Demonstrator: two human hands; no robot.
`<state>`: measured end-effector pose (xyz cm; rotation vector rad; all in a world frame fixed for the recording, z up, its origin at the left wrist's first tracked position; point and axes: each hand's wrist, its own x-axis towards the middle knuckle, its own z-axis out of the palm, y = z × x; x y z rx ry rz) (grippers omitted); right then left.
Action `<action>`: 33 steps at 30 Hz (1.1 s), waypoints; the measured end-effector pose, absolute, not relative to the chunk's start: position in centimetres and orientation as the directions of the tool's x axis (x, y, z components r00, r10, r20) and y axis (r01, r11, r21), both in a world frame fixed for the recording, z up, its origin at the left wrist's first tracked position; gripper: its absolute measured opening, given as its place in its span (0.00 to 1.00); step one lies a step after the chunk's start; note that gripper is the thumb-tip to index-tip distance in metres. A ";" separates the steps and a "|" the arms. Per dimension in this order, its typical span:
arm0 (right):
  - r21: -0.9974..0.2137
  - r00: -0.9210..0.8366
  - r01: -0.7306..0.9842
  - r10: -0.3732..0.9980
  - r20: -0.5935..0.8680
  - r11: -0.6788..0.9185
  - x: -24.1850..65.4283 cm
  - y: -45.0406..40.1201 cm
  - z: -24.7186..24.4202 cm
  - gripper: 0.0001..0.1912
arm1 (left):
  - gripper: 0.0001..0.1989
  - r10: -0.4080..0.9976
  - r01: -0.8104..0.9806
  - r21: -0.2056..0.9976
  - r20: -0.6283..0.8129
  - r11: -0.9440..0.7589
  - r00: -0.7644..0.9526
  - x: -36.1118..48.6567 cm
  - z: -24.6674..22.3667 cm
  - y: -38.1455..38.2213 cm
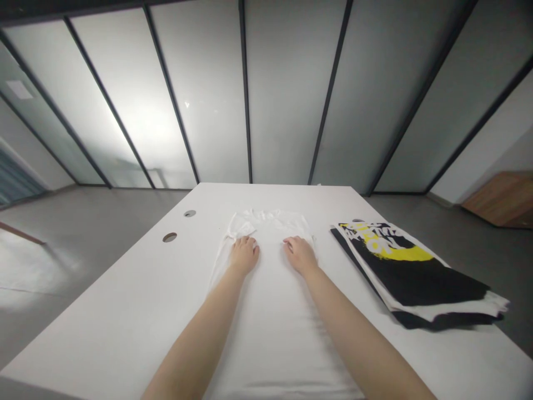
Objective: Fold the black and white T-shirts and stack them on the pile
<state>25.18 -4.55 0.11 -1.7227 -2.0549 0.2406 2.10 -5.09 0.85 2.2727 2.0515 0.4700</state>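
Note:
A white T-shirt [275,311] lies spread on the white table, its collar end away from me and its lower part running toward me. On its left upper side, just below a bunched sleeve [244,229], rests my left hand [244,255], palm down with the fingers laid on the cloth. My right hand [301,255] lies on the right upper side, fingers slightly bent and pointing inward. Both hands touch the shirt, and neither visibly grips it. Small wrinkles run along the collar and near the hem.
At the table's right side lies a stack of folded shirts [420,272], the top one black with yellow and white print. The white table [125,300] has round holes at its left, including one hole [170,237]. Frosted glass panels [287,94] stand behind it.

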 end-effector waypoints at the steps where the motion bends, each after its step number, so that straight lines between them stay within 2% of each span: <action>1: -0.388 -0.111 0.902 0.972 0.209 0.187 25.0 -4.9 -0.1 0.21 | 0.18 0.976 0.966 0.218 0.196 -0.138 0.096 2.3 0.7 -5.3; 7: -0.208 -0.088 0.973 0.993 0.076 0.102 24.6 -6.8 -0.6 0.30 | 0.20 0.964 0.958 0.176 0.186 -0.225 0.192 3.3 0.2 -6.8; 11: -0.182 -0.089 0.979 0.995 0.044 0.096 24.9 -7.6 -0.4 0.32 | 0.21 0.946 0.932 0.188 0.162 -0.309 0.280 3.6 -0.2 -8.4; 19: -0.187 -0.113 0.974 0.990 0.084 0.127 24.8 -10.8 -0.9 0.31 | 0.28 0.970 0.966 0.148 0.154 -0.213 0.190 2.8 -0.3 -11.4; 27: -0.332 -0.194 0.912 0.967 0.164 0.240 24.7 -12.4 -0.7 0.25 | 0.32 0.988 0.996 0.058 0.144 -0.066 0.057 3.7 -0.4 -13.8; 33: -0.248 -0.180 0.949 0.980 0.085 0.196 24.1 -12.3 -0.4 0.26 | 0.32 0.991 0.998 0.060 0.134 -0.032 0.024 2.6 1.0 -10.4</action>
